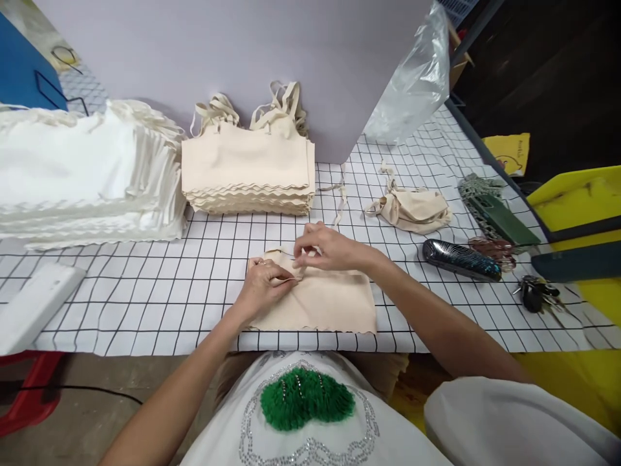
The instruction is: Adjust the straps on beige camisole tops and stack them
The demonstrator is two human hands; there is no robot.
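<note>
From where I stand, the right hand [327, 249] covers part of what it is doing: its fingers curl in toward the thumb over the upper edge of a beige cloth piece [337, 304], and I can't tell whether the tips close on anything. A thin dark line shows by them, too fine to name. The left hand [262, 285] pinches a gathered fold of the same piece between thumb and fingers, hiding its upper left corner. The piece lies on the table near the front edge, directly before the person, smooth and flat toward the right, with a faintly wavy lower hem.

The white stack [72, 162] runs out of sight on the left, its soft layers bunched at the side. Beside it sits a beige stack [247, 162], neatly layered, scalloped along the front, with looped straps tangled on top. Its back stands close to a smooth grey panel [242, 39] that is cut off above.

To the right, a beige garment [417, 210] lies crumpled, its shape lost in folds. Past it are a glossy, patterned black case [460, 260], rounded at its ends, and a jumbled bunch of keys [536, 294]. Behind, a clear plastic bag [412, 84] hangs wrinkled and shiny. The tablecloth [208, 304] is white with black gridlines.
</note>
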